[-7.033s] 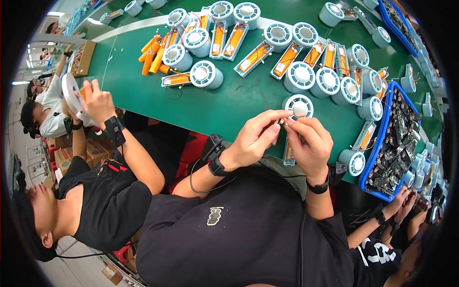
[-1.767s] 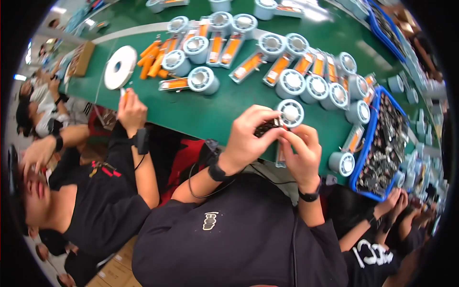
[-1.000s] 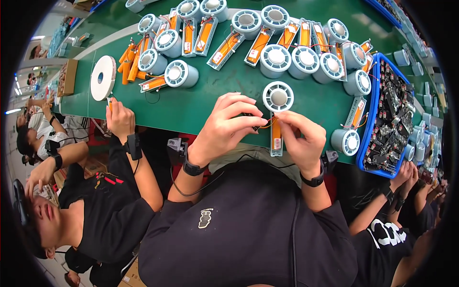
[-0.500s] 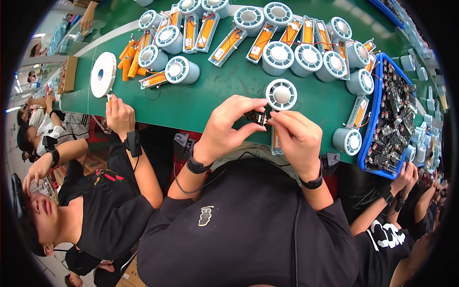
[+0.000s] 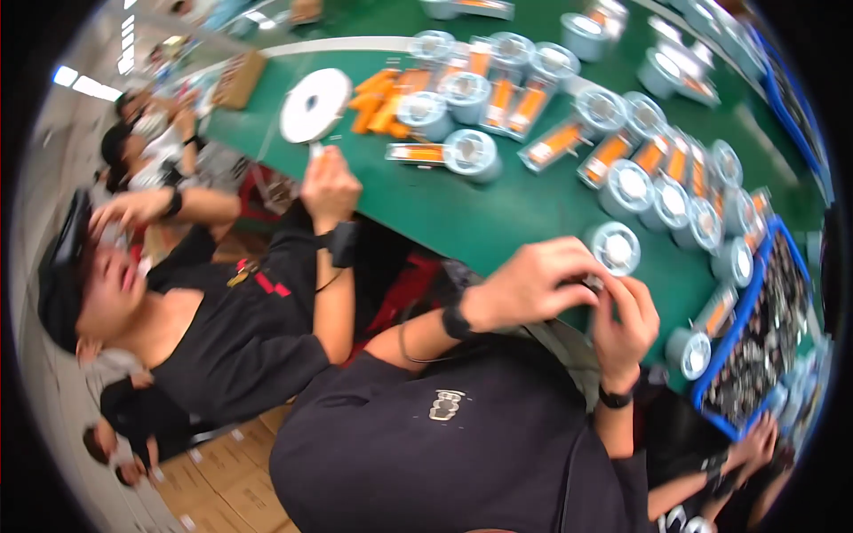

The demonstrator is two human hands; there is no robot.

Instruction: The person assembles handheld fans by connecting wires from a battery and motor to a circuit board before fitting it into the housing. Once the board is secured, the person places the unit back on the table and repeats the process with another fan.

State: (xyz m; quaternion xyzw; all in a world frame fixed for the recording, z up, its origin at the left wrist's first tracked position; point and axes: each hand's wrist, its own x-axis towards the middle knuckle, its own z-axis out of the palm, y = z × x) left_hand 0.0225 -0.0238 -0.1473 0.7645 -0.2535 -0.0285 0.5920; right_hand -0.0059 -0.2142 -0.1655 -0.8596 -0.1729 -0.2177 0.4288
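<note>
In front of my body, my left hand (image 5: 531, 282) pinches a small dark electronic part (image 5: 593, 283), mostly hidden by the fingers and blurred. My right hand (image 5: 625, 327) meets it there, its thumb and fingertips closed at the part's other side. Just beyond the fingertips a light-blue round fan unit (image 5: 614, 250) with a white centre rests on the green table (image 5: 418, 209).
Similar fan units with orange-wrapped batteries (image 5: 607, 160) spread across the far table. A blue tray (image 5: 755, 329) of small black parts lies at the right. On the left, a co-worker's hand (image 5: 330, 188) is by a white reel (image 5: 315, 105).
The whole view has swung left and tilted, so table and hands appear farther right. My hands stay together around the small part, which shows less now.
</note>
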